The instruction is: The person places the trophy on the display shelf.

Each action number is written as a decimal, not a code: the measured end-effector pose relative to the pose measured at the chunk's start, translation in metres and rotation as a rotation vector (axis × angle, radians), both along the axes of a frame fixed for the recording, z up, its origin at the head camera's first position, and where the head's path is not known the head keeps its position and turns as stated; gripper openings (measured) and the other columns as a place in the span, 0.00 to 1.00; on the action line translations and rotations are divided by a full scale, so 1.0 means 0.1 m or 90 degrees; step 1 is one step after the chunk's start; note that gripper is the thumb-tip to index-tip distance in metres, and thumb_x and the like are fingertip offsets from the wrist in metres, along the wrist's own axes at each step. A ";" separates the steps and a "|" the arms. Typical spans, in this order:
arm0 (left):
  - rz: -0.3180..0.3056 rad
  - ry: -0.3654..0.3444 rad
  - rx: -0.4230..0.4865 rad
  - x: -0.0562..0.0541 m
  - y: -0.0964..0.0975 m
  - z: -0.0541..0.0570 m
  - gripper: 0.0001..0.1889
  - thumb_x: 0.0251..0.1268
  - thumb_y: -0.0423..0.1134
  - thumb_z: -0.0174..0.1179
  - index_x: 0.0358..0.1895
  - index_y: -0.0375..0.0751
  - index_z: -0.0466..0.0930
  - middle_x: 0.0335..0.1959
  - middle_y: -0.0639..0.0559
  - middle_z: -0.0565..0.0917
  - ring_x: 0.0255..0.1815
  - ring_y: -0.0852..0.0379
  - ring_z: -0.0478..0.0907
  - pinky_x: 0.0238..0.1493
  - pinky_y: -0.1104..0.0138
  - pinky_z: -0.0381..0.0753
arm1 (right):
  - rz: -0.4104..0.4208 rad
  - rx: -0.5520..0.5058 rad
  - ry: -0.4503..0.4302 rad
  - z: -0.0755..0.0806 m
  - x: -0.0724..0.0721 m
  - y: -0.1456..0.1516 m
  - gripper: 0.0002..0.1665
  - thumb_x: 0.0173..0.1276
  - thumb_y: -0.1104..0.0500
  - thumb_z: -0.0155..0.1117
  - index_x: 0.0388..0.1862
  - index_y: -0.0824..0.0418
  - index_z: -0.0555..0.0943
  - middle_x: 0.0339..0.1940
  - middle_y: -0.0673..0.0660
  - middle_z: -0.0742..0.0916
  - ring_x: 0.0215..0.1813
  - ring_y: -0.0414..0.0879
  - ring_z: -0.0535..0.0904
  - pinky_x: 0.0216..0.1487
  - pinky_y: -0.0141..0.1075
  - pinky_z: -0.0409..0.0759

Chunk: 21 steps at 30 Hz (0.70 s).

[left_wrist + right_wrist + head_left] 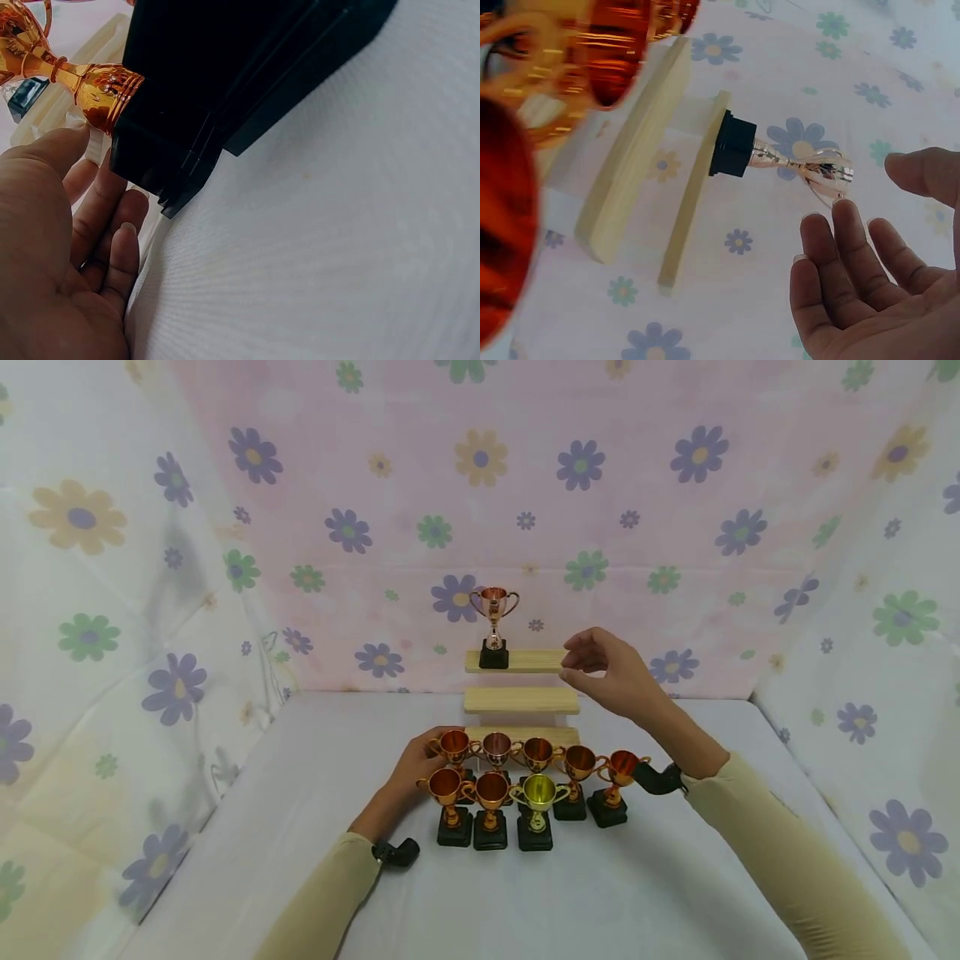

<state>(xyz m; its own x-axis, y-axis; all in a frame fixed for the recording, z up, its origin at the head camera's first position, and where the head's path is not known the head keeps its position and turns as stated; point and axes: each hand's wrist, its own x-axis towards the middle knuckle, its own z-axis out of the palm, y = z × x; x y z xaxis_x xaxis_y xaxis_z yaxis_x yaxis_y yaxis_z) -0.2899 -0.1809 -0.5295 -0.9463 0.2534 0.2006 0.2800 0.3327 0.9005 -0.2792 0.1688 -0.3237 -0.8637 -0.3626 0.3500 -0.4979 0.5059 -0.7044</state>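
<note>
A rose-gold trophy cup (494,607) on a black base stands upright at the left end of the top wooden step (536,662). To its right my right hand (611,672) hangs in the air, fingers loosely bent and nothing held; the right wrist view shows a gap between its fingertips and the trophy. My left hand (420,762) is low, beside the leftmost copper trophies (446,787). In the left wrist view its relaxed fingers lie close to a black trophy base (169,142); whether they touch it I cannot tell.
Several copper trophies and one yellow-gold trophy (539,793) stand in two rows on the white tabletop (300,810), in front of the stepped stand. Its middle step (521,699) lies below the top one. Flowered cloth (375,527) encloses the back and sides.
</note>
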 end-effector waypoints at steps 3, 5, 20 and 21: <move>-0.002 0.006 0.000 0.00 -0.01 -0.02 0.25 0.73 0.29 0.60 0.72 0.39 0.78 0.64 0.39 0.85 0.68 0.40 0.79 0.73 0.41 0.72 | -0.009 0.012 0.021 -0.12 0.10 0.11 0.22 0.76 0.56 0.69 0.63 0.62 0.78 0.53 0.61 0.88 0.57 0.56 0.84 0.64 0.57 0.79; -0.004 0.007 0.001 0.00 -0.01 -0.02 0.25 0.73 0.28 0.60 0.72 0.38 0.78 0.64 0.40 0.85 0.68 0.41 0.79 0.73 0.42 0.72 | -0.016 0.016 0.033 -0.19 0.17 0.18 0.22 0.76 0.56 0.70 0.64 0.61 0.78 0.54 0.61 0.88 0.59 0.57 0.84 0.65 0.58 0.78; -0.011 0.004 0.005 -0.01 -0.01 -0.02 0.25 0.73 0.28 0.59 0.72 0.39 0.77 0.65 0.41 0.85 0.70 0.40 0.78 0.74 0.41 0.70 | 0.065 0.072 0.039 -0.66 0.45 0.75 0.45 0.66 0.57 0.80 0.79 0.51 0.69 0.71 0.54 0.81 0.72 0.52 0.74 0.74 0.42 0.67; -0.007 0.003 0.005 0.00 -0.01 -0.02 0.25 0.74 0.29 0.60 0.72 0.39 0.78 0.64 0.41 0.85 0.69 0.40 0.78 0.74 0.41 0.70 | 0.069 0.073 0.034 -0.68 0.46 0.77 0.47 0.65 0.57 0.81 0.79 0.50 0.68 0.72 0.54 0.81 0.73 0.52 0.73 0.74 0.45 0.67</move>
